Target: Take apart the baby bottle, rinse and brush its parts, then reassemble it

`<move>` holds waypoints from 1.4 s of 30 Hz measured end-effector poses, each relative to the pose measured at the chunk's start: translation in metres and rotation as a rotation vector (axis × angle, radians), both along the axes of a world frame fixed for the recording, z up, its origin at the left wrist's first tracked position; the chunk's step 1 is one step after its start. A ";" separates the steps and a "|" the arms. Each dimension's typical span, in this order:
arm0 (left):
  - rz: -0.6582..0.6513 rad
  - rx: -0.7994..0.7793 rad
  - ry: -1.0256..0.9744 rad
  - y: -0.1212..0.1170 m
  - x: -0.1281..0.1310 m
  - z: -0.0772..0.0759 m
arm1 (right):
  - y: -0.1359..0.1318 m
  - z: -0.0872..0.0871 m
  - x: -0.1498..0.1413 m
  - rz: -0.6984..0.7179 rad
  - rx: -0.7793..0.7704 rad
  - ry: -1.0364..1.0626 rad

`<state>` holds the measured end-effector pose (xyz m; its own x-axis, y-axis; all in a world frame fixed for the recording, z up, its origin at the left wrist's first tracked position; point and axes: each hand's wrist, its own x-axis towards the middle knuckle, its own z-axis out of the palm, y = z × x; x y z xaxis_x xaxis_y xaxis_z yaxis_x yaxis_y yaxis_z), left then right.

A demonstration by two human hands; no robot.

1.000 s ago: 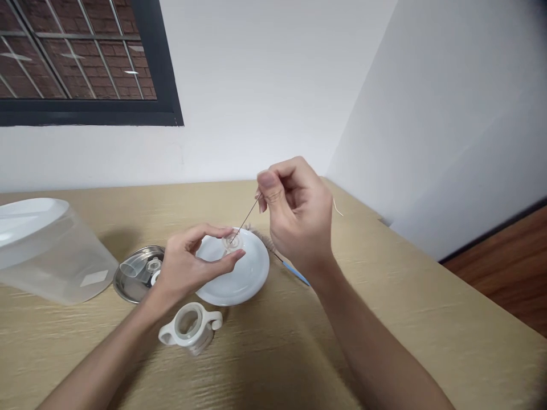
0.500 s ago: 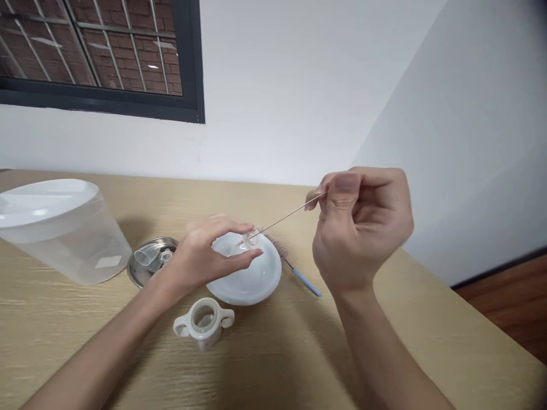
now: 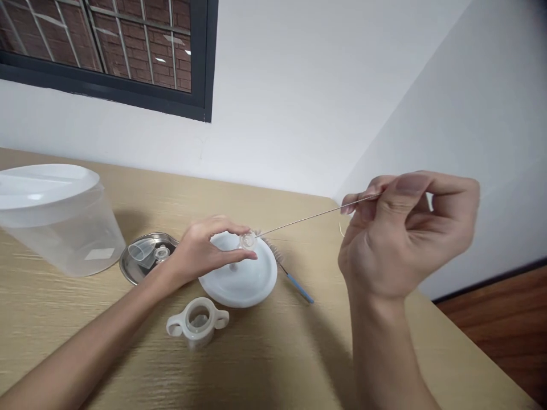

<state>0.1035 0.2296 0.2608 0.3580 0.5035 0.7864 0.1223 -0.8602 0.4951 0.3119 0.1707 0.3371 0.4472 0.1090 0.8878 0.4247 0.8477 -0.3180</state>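
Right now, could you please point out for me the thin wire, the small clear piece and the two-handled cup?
Thin wire [image 3: 316, 216]: head view, middle of its visible length.
Small clear piece [image 3: 247, 241]: head view, its round face.
Two-handled cup [image 3: 200, 338]: head view, front wall below the opening.

Left hand [image 3: 205, 250] pinches small clear round plastic piece [image 3: 248, 241] above shallow white bowl [image 3: 250, 285]. Right hand [image 3: 405, 239] grips thin straight silvery metal wire [image 3: 308, 217], its far end seemingly at the piece's edge; contact unclear.

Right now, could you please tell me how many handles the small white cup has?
2: one handle at the left of the cup, another handle at its right, as pictured.
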 end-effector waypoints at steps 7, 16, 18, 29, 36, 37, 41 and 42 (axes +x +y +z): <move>-0.039 0.045 -0.037 -0.003 0.001 0.002 | 0.001 -0.003 -0.006 0.027 -0.056 -0.018; 0.005 -0.304 0.020 -0.011 0.006 0.004 | 0.000 -0.017 -0.019 0.092 -0.302 -0.179; 0.019 -0.392 0.007 -0.012 0.008 0.005 | 0.005 -0.026 -0.024 0.134 -0.363 -0.203; -0.096 -0.527 -0.214 -0.003 0.009 0.005 | 0.021 -0.057 -0.044 0.320 -0.566 -0.373; -0.037 -0.354 0.026 -0.004 0.008 -0.005 | 0.015 -0.045 -0.034 0.160 -0.448 -0.233; -0.043 -0.337 0.023 -0.005 0.009 -0.006 | 0.014 -0.042 -0.033 0.143 -0.424 -0.219; -0.097 -0.219 0.007 -0.002 0.013 -0.013 | 0.006 -0.027 -0.027 0.092 -0.338 -0.172; -0.105 -0.183 0.024 0.000 0.013 -0.017 | 0.002 -0.021 -0.025 0.087 -0.307 -0.152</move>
